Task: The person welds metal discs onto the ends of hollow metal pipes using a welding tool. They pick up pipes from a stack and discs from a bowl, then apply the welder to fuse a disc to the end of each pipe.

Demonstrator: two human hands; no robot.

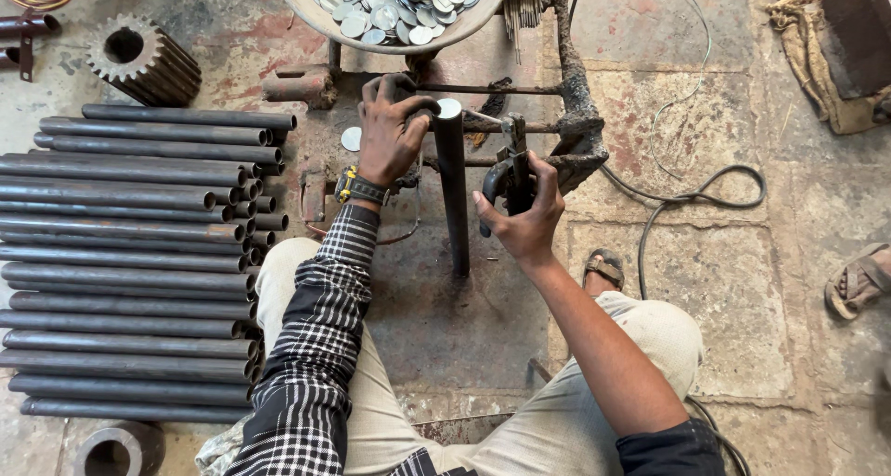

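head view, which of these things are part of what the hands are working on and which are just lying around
In hand:
- left hand on the upright dark pipe, capped with a round disc
- right hand gripping the electrode holder
- bowl of discs
- stacked pipes

Lying about:
- gear
- loose disc on the floor
- steel ring
- cloth bundle

— That upright pipe: dull dark steel, matt, with a bright disc on top?

— Yes. The stacked pipes look the same, smooth. The bowl's discs shine silvery, the frame is crusted and rough, and the floor is worn, stained stone.
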